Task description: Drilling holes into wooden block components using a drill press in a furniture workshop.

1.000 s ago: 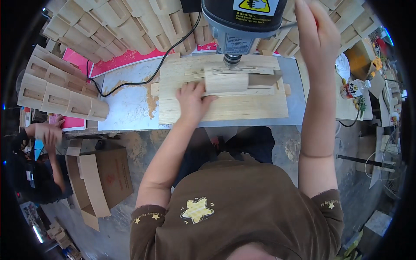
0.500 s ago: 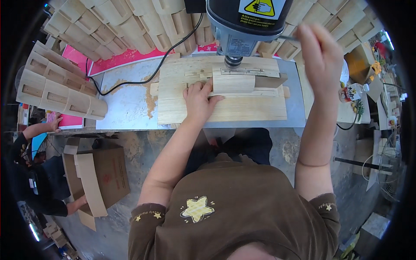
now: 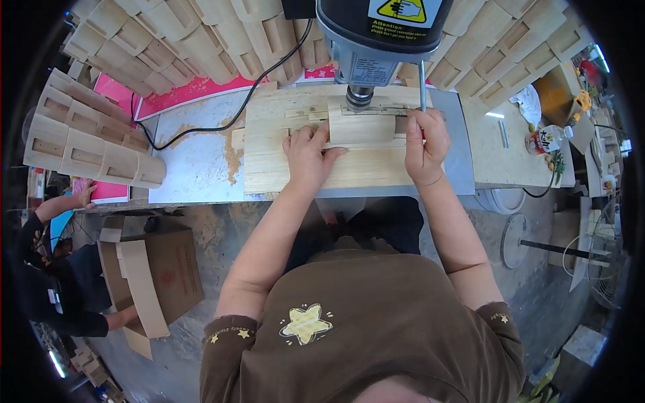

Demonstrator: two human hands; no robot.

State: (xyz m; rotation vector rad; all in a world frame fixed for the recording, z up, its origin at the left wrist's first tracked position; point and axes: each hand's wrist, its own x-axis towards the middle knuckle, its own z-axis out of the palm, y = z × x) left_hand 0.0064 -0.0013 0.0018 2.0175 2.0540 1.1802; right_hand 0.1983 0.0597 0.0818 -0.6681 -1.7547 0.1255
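Mid-frame: press your left hand (image 3: 309, 158), thumb wide, squarely against the wooden block (image 3: 363, 129); your right hand (image 3: 428, 144) grips the lever (image 3: 422, 87).

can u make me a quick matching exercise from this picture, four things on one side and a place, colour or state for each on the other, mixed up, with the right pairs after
Column one:
1. left grip
2. right grip
3. cardboard box
4. cable

Column two:
A. black, curving over the table
B. against the left end of the wood block
C. brown, with open flaps
D. closed on the metal lever

Right pairs: 1-B, 2-D, 3-C, 4-A
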